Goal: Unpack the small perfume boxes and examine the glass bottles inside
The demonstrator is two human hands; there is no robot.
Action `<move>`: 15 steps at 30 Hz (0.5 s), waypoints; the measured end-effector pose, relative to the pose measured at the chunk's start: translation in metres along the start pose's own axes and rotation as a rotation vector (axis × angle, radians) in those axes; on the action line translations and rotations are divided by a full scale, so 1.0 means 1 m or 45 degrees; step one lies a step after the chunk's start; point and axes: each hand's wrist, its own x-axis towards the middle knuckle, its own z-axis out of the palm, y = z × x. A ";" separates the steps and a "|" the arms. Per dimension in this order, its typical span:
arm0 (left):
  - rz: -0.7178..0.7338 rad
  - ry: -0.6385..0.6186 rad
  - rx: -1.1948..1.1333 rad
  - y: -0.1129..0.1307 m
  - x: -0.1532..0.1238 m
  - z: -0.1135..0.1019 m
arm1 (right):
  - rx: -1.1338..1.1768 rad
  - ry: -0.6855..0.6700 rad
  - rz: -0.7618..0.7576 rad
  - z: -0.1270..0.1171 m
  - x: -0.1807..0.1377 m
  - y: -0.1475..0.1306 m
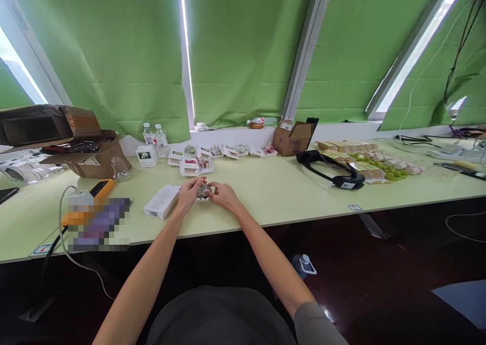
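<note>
A small, rounded clear glass bottle (pixel 203 193) stands on the table near its front edge, between my two hands. Its top looks gold-coloured, though my fingers cover part of it. My left hand (pixel 188 195) is closed, fingertips pinched at the bottle's top. From the other side, my right hand (pixel 225 195) grips the bottle with thumb and fingers. A white printed box (pixel 162 201) lies flat just left of my left hand. Beyond the hands, several small opened white packets (pixel 190 165) sit with round glass bottles among them.
Left are a yellow power strip (pixel 102 188), a white cable and an opened cardboard box (pixel 96 163). A white carton (pixel 146 156) and two water bottles (pixel 160 136) stand behind. Rightward are a brown box (pixel 292 138), a black headset (pixel 329 168) and green trays (pixel 393 169) with pale round things.
</note>
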 end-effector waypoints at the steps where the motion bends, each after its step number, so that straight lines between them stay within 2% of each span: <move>1: 0.000 -0.003 -0.006 0.000 0.000 0.000 | 0.001 -0.001 -0.002 0.000 0.000 0.000; 15: -0.064 0.021 -0.123 -0.001 0.001 -0.002 | 0.084 0.021 -0.036 0.005 0.002 0.004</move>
